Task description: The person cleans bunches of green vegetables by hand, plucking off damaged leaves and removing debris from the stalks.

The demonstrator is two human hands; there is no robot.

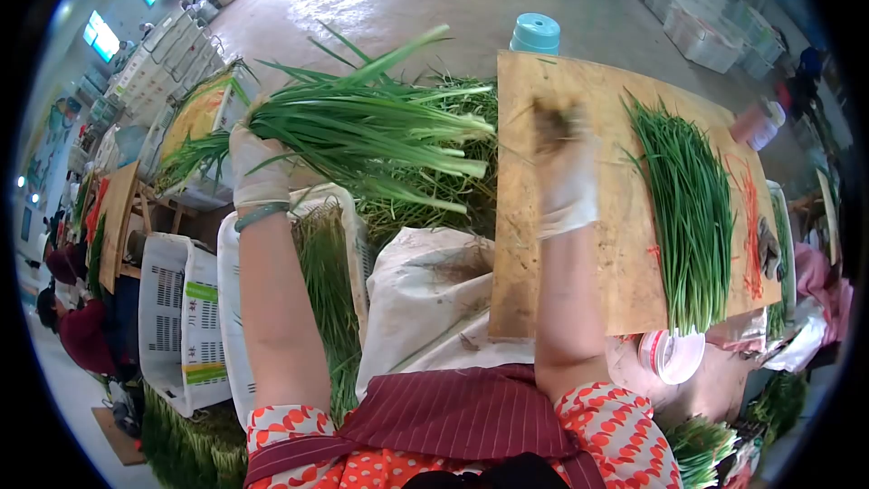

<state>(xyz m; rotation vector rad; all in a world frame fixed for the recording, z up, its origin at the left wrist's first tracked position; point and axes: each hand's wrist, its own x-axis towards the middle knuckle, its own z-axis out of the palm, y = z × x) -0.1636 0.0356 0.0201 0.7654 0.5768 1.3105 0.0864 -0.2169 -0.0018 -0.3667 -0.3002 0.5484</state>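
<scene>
My left hand (260, 167), in a whitish glove, is closed around a loose bunch of green chives (380, 122). Their pale stem ends point right, toward the board, and leaf tips hang out left of the hand. My right hand (568, 177), also gloved, is over the left part of a wooden board (606, 281). Motion blurs its dark, soiled fingers, so I cannot tell whether they hold anything. Right of that hand, a neat pile of chives (683, 208) lies lengthwise on the board. Thin red ties (751, 226) lie beyond the pile.
A white crate (362, 258) with chives stands below my left arm, beside a white sack (421, 285). Loose greens (407, 208) are heaped left of the board. A blue stool (536, 33) stands behind the board, and a pink bottle (759, 124) at its right edge. Another person (86, 340) is far left.
</scene>
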